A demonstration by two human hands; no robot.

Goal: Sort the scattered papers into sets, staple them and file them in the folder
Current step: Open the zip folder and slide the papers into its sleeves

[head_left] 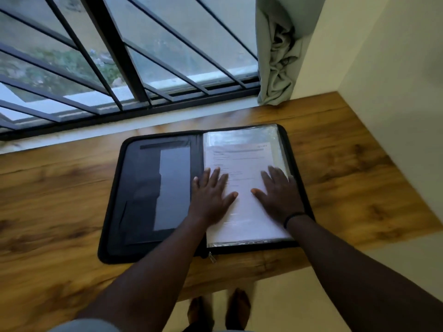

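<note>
A black zip folder (153,188) lies open on the wooden table (60,200). Its left half shows dark inner pockets. Its right half holds a clear plastic sleeve with a printed white paper (242,164) inside. My left hand (211,195) lies flat on the left part of that page, fingers straight and spread. My right hand (279,194) lies flat on the right part, fingers also straight, a dark band on its wrist. Neither hand holds anything. No stapler or loose papers are in view.
A barred window (124,56) runs along the table's far edge, and a bunched grey curtain (278,58) hangs at the right. A white wall (383,68) bounds the table on the right. The folder's zip pull (212,257) lies at its near edge. Bare feet show below the table.
</note>
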